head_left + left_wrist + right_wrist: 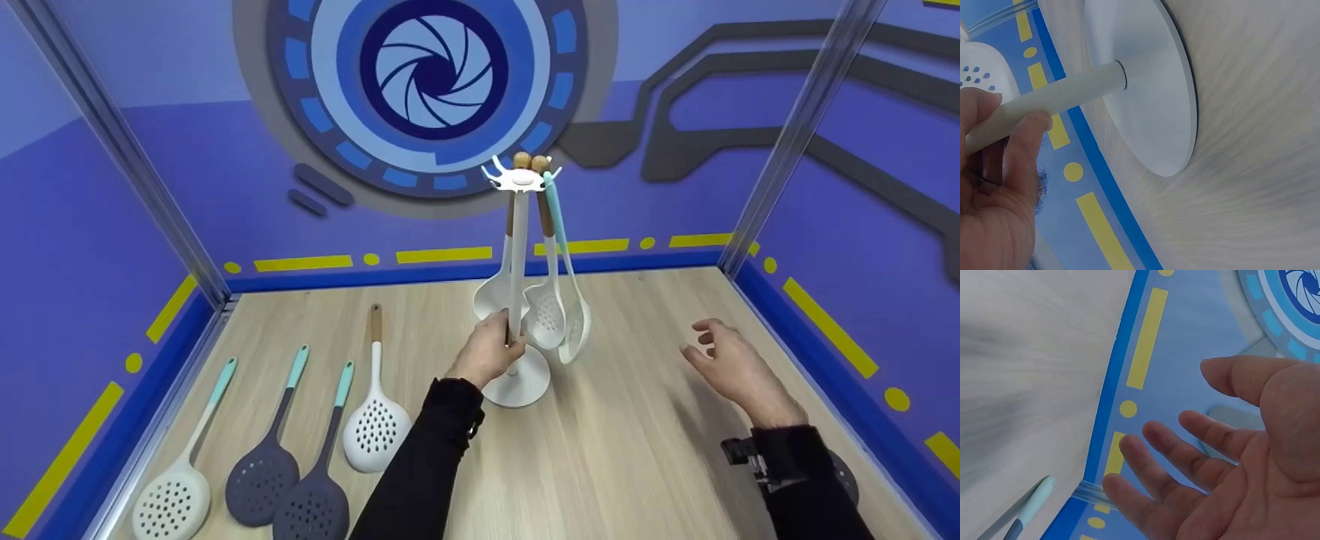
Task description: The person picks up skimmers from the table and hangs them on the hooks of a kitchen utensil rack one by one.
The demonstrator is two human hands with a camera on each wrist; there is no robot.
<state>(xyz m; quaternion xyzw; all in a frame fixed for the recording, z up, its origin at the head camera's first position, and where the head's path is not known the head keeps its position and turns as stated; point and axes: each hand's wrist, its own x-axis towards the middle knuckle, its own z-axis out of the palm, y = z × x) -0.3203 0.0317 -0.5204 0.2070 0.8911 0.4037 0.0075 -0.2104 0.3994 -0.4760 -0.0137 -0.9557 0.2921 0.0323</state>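
In the head view, my left hand (487, 351) grips the pole of a white utensil stand (519, 262), low down above its round base (529, 386). The left wrist view shows thumb and fingers round that pole (1081, 90). From the stand's hooked top hang a white ladle (491, 295) with a wooden handle, a white slotted spoon (547, 319) with a wooden handle, and a white utensil with a teal handle (555, 206). Off to the right, my right hand (739, 371) is held above the table, its fingers loosely bent with nothing in them.
At left on the wooden table (615, 450) lie a cream skimmer (172, 499), two dark skimmers (262, 480) (311, 506) with teal handles, and a white skimmer (377, 427). A dark perforated utensil (845, 480) shows partly beneath my right forearm. Walls border the table.
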